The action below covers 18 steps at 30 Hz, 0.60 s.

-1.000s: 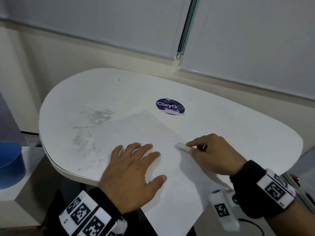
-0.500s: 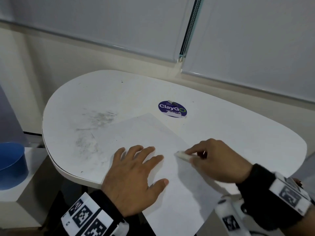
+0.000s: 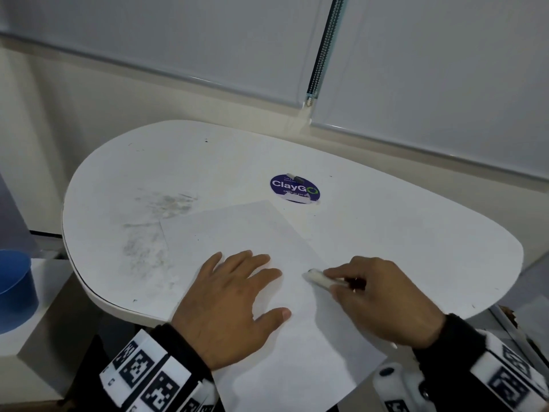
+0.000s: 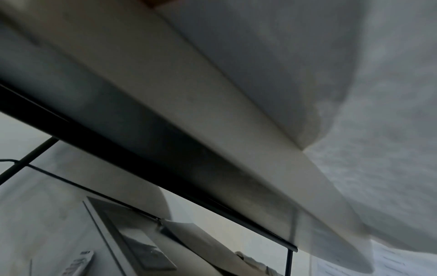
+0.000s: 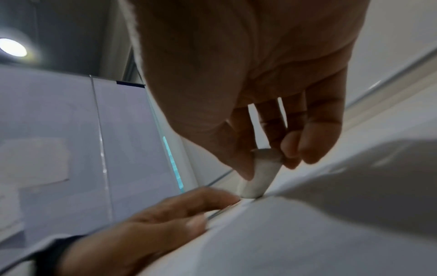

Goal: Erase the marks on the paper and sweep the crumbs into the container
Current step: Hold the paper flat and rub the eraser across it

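Observation:
A white sheet of paper [image 3: 246, 233] lies at an angle on the white table [image 3: 386, 221], its near corner hanging over the table's front edge. My left hand [image 3: 234, 295] lies flat on the sheet with fingers spread, pressing it down. My right hand [image 3: 383, 295] pinches a white eraser [image 3: 319, 278] between thumb and fingers, its tip touching the paper near the sheet's right edge. In the right wrist view the eraser [image 5: 257, 177] stands on the paper [image 5: 283, 233] beside my left hand [image 5: 146, 224]. A blue container [image 3: 15, 289] stands on a low stand at the far left.
Grey smudges [image 3: 157, 230] cover the table left of the paper. A round purple sticker [image 3: 294, 188] sits behind the sheet. Window blinds [image 3: 416, 69] run along the back wall. The left wrist view shows only the table's edge [image 4: 212, 130] from below.
The eraser in my right hand has slid a little along the paper, toward my left hand. My left hand stays flat on the sheet.

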Available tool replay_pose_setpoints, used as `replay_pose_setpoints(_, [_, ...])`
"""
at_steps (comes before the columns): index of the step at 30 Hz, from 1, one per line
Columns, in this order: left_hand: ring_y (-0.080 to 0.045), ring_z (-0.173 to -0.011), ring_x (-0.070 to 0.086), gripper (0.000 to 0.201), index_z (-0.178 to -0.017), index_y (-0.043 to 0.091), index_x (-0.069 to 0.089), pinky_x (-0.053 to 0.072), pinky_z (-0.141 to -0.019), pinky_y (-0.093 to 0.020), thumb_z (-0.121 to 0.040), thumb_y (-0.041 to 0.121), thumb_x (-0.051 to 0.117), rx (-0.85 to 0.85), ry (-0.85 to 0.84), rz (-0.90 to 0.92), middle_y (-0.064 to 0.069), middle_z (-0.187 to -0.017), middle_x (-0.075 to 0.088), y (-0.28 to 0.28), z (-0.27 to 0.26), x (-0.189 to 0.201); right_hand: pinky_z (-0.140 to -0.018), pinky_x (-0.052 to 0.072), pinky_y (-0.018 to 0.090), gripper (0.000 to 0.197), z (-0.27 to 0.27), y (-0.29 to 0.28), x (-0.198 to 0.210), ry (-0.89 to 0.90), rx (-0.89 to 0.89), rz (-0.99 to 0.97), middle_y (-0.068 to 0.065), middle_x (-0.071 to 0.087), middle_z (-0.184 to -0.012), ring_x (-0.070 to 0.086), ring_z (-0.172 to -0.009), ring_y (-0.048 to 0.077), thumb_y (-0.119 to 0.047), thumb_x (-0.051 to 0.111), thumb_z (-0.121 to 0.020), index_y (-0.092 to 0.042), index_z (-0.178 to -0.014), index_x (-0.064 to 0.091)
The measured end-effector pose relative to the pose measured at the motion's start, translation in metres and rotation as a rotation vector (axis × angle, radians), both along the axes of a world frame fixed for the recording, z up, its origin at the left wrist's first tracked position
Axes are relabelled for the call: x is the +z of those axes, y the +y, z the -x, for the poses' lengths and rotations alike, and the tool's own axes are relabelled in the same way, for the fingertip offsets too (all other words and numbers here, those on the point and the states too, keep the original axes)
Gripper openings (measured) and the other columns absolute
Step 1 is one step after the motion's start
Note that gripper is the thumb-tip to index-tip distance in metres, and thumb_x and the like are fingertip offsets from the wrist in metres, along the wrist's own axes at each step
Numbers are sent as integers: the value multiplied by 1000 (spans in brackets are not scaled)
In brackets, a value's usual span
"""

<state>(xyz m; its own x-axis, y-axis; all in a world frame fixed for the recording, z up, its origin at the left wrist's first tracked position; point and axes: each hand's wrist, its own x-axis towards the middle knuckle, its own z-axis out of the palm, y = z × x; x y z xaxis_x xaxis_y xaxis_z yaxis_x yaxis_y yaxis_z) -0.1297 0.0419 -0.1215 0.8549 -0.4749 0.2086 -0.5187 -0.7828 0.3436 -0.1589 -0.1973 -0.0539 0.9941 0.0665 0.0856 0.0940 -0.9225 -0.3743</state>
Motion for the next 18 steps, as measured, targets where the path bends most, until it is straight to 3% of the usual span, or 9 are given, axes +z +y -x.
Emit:
replay_pose_setpoints(2, [-4,-148,17,72,-144,47,41,2,-121,-37,-83,81,22,-9,9,-12,24,-157,26,1,2,2,-71,39,12,26,-1,-4,-3,-55,-42,-3,-21,60,-81,58,-80,-2,-33,61,-87,-35,-111,72])
replay_pose_setpoints(6, [-3,-146,18,71,-144,51,40,6,-122,-46,-82,81,23,-25,28,-23,24,-156,28,5,4,4,-70,40,12,27,21,12,-5,6,117,-26,-21,56,-73,58,-80,0,-34,62,-86,-38,-111,71])
replay_pose_setpoints(8, [-4,-146,19,69,-143,52,42,8,-121,-48,-82,81,25,-23,37,-13,23,-155,31,6,5,5,-70,42,14,27,18,9,-4,-14,76,-27,-20,57,-74,58,-78,1,-34,61,-86,-40,-111,71])
replay_pose_setpoints(11, [-2,-147,12,71,-144,56,35,3,-121,-46,-81,83,19,-24,40,-62,26,-157,23,5,6,3,-66,38,13,26,-5,6,-4,-74,12,12,-19,56,-75,55,-73,0,-36,59,-88,-38,-110,73])
replay_pose_setpoints(13, [-4,-146,18,69,-142,56,39,5,-121,-44,-81,83,22,-17,34,-37,24,-155,28,4,6,4,-64,35,10,26,-16,10,-4,-91,30,49,-18,54,-75,51,-71,0,-38,55,-90,-38,-109,73])
replay_pose_setpoints(18, [-2,-145,16,71,-141,56,40,3,-120,-43,-78,83,23,-13,44,-13,25,-154,29,3,6,7,-67,41,17,29,10,7,3,-30,76,163,-15,55,-79,55,-76,6,-38,53,-91,-38,-116,68])
